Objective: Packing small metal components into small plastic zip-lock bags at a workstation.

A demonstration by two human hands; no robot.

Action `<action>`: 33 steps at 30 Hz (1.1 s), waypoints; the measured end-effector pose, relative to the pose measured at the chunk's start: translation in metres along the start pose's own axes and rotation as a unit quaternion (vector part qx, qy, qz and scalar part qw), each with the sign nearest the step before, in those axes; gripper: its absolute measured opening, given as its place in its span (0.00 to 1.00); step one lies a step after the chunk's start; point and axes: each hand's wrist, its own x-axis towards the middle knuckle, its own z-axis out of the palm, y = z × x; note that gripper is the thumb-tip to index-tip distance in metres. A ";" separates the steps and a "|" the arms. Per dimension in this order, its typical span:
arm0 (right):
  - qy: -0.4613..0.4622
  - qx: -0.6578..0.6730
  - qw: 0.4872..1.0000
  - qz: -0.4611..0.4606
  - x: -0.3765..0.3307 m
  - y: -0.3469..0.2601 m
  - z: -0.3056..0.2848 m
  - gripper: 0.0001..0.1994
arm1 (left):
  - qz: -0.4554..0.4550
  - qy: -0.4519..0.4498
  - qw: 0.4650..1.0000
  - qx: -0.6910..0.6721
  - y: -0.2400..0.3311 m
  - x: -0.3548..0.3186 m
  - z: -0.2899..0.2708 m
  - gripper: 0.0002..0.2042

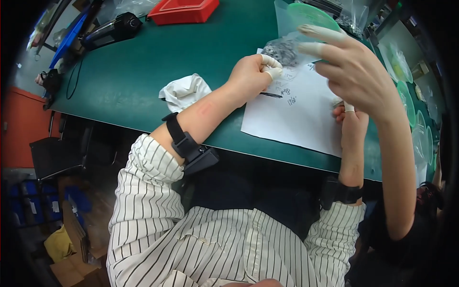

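Just beyond left hand [249, 74], clear bag [283, 51]

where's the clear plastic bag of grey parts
Head view, upper right of centre: the bag is beside the left hand, partly over the white paper.

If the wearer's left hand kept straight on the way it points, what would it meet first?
Most likely the clear bag of small grey pieces, right beside the left hand; depth is unclear, so they may already touch.

I see their left hand [256, 74] stretched forward, thumb [274, 73] and finger [270, 61] pinched close; right hand [355, 118] kinda curled, partly hidden.
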 end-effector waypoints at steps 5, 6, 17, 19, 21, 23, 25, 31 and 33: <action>-0.010 -0.061 0.998 -0.020 0.001 -0.003 -0.010 0.09 | 0.003 -0.004 1.000 -0.015 0.006 0.001 0.005 0.10; -0.013 -0.073 0.997 -0.022 0.001 -0.002 -0.009 0.09 | 0.001 -0.003 1.000 -0.013 0.006 0.001 0.004 0.10; -0.037 -0.027 0.997 -0.056 -0.003 0.000 -0.003 0.08 | 0.004 -0.010 1.000 -0.008 0.005 0.001 0.000 0.11; -0.036 -0.027 0.997 -0.055 -0.003 0.001 -0.004 0.08 | 0.003 -0.009 1.000 -0.007 0.004 0.001 0.001 0.11; -0.035 -0.026 0.998 -0.054 -0.003 0.001 -0.005 0.09 | 0.003 -0.004 1.000 -0.002 0.005 0.001 0.002 0.11; -0.031 -0.033 0.998 -0.054 -0.004 -0.001 -0.005 0.09 | 0.000 -0.006 1.000 -0.002 0.006 0.001 0.003 0.11; -0.025 -0.046 0.997 -0.057 -0.004 -0.004 -0.004 0.09 | -0.001 -0.005 1.000 -0.001 0.009 0.001 0.003 0.11; -0.024 -0.048 0.998 -0.045 -0.005 -0.002 -0.003 0.09 | -0.008 -0.010 1.000 -0.008 0.008 -0.001 0.000 0.11; -0.022 -0.047 0.998 -0.043 -0.006 -0.004 -0.005 0.09 | -0.006 -0.014 1.000 -0.018 0.007 0.000 0.002 0.11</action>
